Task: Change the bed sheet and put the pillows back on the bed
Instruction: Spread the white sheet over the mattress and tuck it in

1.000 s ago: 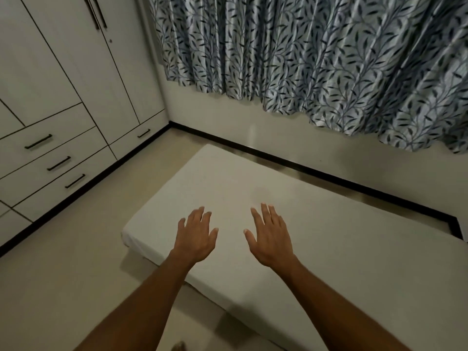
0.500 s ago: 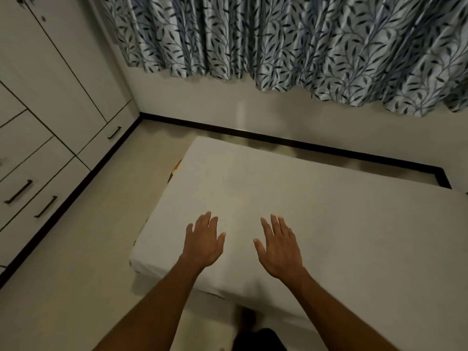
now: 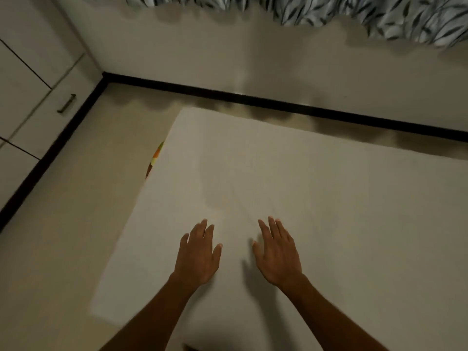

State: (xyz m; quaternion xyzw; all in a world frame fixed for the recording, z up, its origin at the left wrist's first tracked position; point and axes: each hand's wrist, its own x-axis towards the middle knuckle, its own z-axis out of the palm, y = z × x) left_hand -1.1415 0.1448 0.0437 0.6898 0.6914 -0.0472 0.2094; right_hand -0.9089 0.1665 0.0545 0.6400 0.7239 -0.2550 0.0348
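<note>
A low bed with a plain white sheet [image 3: 329, 198] lies on the floor and fills the middle and right of the head view. My left hand [image 3: 200, 254] and my right hand [image 3: 277, 254] are stretched out side by side over its near part, palms down, fingers straight, holding nothing. Whether they touch the sheet I cannot tell. A strip of orange and yellow patterned cloth [image 3: 155, 158] peeks out at the bed's left edge. No pillow is in view.
White wardrobe drawers [image 3: 38, 105] with a dark handle line the left wall. A black skirting board [image 3: 253, 100] runs along the far wall under a blue leaf-print curtain [image 3: 379, 16]. Bare beige floor [image 3: 76, 211] lies between bed and wardrobe.
The view has tilted down and come closer over the bed. Both hands stay flat and side by side, now further in over the sheet.
</note>
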